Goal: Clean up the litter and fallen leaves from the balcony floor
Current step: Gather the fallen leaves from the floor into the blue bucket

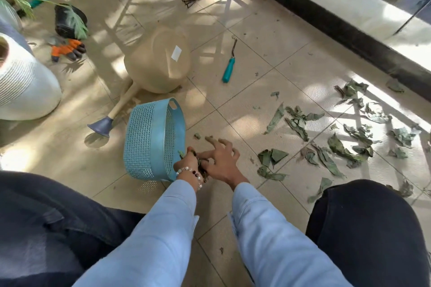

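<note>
A small bunch of leaves sat pressed between the two hands, right at the open mouth of the blue basket, which lay tipped on its side on the tiled floor. The left hand curled round the bunch beside the basket rim; the right hand had its fingers spread, pushing the leaves toward it. To do this well, the bunch probably wanted sweeping deep past the rim, so nothing slid back out. Many more leaves lay scattered toward the floor's right edge, near the low wall. A watering can and a hand tool lay beyond the basket.
</note>
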Demonstrator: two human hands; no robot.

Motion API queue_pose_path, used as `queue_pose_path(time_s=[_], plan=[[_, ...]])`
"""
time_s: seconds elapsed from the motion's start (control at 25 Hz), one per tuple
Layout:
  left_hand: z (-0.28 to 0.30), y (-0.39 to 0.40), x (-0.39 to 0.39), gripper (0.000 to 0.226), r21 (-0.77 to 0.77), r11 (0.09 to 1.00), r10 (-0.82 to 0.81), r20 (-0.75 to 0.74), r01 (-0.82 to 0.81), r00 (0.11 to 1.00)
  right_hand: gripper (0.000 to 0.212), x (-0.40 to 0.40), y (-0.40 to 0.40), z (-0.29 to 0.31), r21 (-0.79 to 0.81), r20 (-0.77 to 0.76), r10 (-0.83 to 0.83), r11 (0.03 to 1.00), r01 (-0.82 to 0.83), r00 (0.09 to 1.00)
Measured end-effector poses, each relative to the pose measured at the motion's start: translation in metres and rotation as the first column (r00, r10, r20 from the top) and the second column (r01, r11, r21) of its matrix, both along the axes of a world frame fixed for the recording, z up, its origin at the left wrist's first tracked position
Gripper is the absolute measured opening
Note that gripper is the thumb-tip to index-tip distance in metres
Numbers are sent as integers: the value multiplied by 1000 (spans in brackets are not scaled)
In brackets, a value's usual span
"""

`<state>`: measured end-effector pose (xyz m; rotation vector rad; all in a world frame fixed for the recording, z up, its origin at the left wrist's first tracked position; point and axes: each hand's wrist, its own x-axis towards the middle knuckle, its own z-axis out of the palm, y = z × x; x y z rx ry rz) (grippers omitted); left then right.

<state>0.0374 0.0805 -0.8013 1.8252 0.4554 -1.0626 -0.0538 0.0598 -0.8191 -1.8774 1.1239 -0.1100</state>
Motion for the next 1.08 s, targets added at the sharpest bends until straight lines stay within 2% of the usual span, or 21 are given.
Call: queue_pose_path(time_s=[0.04, 0.08, 0.12, 0.16, 0.2, 0.24, 0.28, 0.32, 0.4, 0.44, 0.48, 0.52, 0.56, 0.68, 0.76, 0.88, 0.96, 1.0, 1.08], plan=[[-2, 0, 2, 35, -15, 1000, 3, 11, -3, 1000, 31, 0, -6, 2, 216, 146, -158, 968, 124, 977], [-1, 0, 4, 30, -41, 999, 1, 10, -1, 1000, 26, 2, -12, -4, 416, 247, -382, 872, 258, 891], [-1, 1, 6, 30, -54, 998, -14, 5, 14, 1000, 24, 2, -22, -11, 498, 241, -548, 778, 382, 801], [-2, 3, 7, 32, -48, 998, -32, 8, 32, 999, 24, 2, -32, -18, 436, 165, -602, 755, 490, 781], [-6, 6, 9, 34, -49, 998, -45, 23, 46, 999, 26, 5, -41, -31, 243, 56, -527, 831, 500, 848], [-8, 9, 9, 34, -45, 997, -58, 40, 60, 998, 34, 11, -48, -44, 59, -55, -389, 918, 392, 920], [-11, 13, 10, 33, -34, 997, -74, 43, 75, 996, 46, 19, -51, -52, -55, -130, -235, 972, 230, 963], [-11, 15, 9, 31, -25, 996, -81, 40, 82, 996, 57, 30, -51, -58, -95, -178, -90, 993, 74, 980], [-14, 16, 11, 31, -3, 996, -87, 57, 87, 995, 68, 47, -51, -66, -211, -257, 158, 954, -215, 953], [-15, 14, 12, 32, 3, 995, -95, 75, 95, 993, 66, 48, -48, -66, -259, -301, 235, 913, -317, 924], [-16, 13, 13, 34, -12, 995, -99, 78, 100, 992, 60, 45, -46, -72, -291, -338, 293, 871, -395, 895], [-16, 11, 14, 36, -38, 994, -102, 68, 105, 992, 53, 35, -44, -73, -334, -329, 294, 852, -402, 897], [-15, 9, 14, 36, -65, 992, -107, 50, 110, 993, 46, 20, -42, -77, -385, -329, 243, 848, -365, 913], [-6, 2, 4, 34, -104, 986, -131, 9, 132, 991, 33, -27, -37, -75, -394, -365, 26, 901, -180, 930], [1, -7, -6, 36, -110, 982, -157, -10, 155, 988, 25, -47, -38, -70, -431, -386, -36, 890, -146, 922], [12, -37, -35, 38, -139, 966, -221, -14, 217, 975, 22, -71, -49, -60, -361, -313, -252, 923, 130, 916], [20, -61, -64, 37, -171, 946, -284, -23, 276, 959, 35, -96, -54, -55, -412, -209, -523, 814, 411, 826], [24, -73, -78, 36, -187, 932, -319, -23, 310, 947, 39, -107, -53, -56, -416, -226, -596, 774, 478, 770], [33, -93, -104, 36, -224, 897, -396, -28, 380, 918, 37, -118, -43, -63, -362, -387, -534, 838, 409, 752]])
